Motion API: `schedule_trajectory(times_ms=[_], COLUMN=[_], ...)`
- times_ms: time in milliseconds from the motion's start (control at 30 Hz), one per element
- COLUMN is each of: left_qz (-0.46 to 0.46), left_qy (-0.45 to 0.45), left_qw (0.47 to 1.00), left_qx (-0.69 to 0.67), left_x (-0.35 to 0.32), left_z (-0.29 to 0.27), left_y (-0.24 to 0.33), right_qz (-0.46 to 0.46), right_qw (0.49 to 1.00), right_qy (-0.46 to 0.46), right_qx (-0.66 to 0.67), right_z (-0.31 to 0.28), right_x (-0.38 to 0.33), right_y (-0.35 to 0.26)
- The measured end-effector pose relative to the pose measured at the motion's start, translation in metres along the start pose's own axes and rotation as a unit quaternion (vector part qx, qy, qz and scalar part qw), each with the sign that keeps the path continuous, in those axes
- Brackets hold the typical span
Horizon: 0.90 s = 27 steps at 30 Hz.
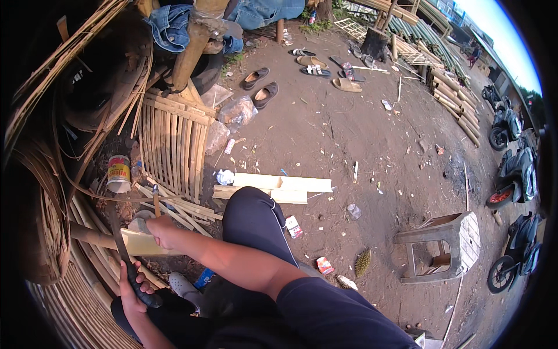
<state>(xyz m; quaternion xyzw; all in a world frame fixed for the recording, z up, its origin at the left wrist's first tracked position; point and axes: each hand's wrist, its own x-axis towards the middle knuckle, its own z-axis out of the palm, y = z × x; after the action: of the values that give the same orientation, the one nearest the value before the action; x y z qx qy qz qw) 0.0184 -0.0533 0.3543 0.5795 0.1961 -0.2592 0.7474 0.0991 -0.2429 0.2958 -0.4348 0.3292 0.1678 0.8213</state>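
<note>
My left hand point(133, 285) is wrapped round the black handle of a machete point(120, 241). Its dark blade points up and away, crossing a bamboo pole. Reaching across from the right, my right hand point(163, 230) is closed around a short wooden-shafted tool point(156, 200) with a metallic end sticking up above the fist. Its exact kind is unclear. Just below that fist lies a pale split bamboo piece point(145, 244). A round greyish object point(141, 222) sits beside the fist, partly hidden by it.
Bamboo strips and a slatted bamboo panel point(174, 145) crowd the left, near a yellow-and-red can point(118, 174). Pale boards point(279, 187) lie beyond my knee. Shoes point(265, 95), a wooden stool point(439, 247), a spiky fruit point(362, 263) and parked motorbikes point(517, 174) stand farther off.
</note>
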Motion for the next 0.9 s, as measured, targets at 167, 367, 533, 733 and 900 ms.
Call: schedule_trajectory(times_ms=[167, 367, 533, 733, 900], left_qz=[-0.021, -0.033, -0.040, -0.053, -0.050], left_qy=[-0.024, -0.038, -0.059, -0.072, -0.083], left_qw=[0.999, 0.998, 0.996, 0.994, 0.994], left_qx=[-0.031, -0.040, -0.060, -0.058, -0.056], left_x=[-0.008, -0.011, -0.012, -0.014, -0.011], left_z=[-0.005, 0.001, -0.011, -0.012, -0.021], left_y=[-0.010, -0.017, -0.016, -0.010, -0.012], right_qz=[-0.009, -0.042, 0.038, -0.033, -0.201], right_qw=[1.000, 0.998, 0.986, 0.978, 0.917], right_qy=[-0.004, 0.017, -0.153, -0.164, -0.168], right_qx=[-0.017, -0.037, 0.053, 0.121, 0.300], right_z=[0.006, -0.005, -0.036, -0.150, -0.206], right_x=[0.012, 0.033, -0.042, -0.154, -0.211], right_y=[0.015, 0.017, -0.041, -0.094, -0.167])
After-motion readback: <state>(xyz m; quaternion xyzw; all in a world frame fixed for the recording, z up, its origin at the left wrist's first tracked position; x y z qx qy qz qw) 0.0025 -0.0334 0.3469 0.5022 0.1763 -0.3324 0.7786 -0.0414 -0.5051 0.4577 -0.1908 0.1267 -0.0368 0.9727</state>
